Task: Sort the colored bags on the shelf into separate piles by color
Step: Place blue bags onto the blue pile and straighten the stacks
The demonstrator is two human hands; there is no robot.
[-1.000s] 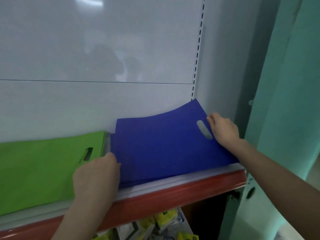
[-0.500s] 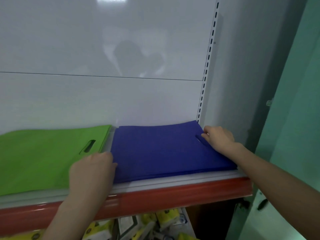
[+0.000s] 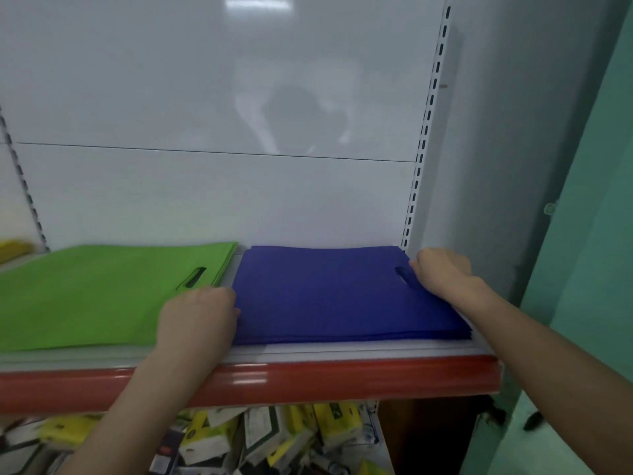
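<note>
As left hand, right hand flank blue pile, green pile sits beside.

The white glossy back panel fills 12 o'clock and carries a ceiling-light reflection. A slotted upright stands at 2 o'clock. A teal wall occupies 3 o'clock. The red shelf edge spans 6 o'clock, with yellow packets below it.

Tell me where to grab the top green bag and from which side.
Likely at the handle slot near the right end of the green bag: it lies flat, so hook fingers in from above. The blue stack crowds that end, so sideways looks cramped.
</note>
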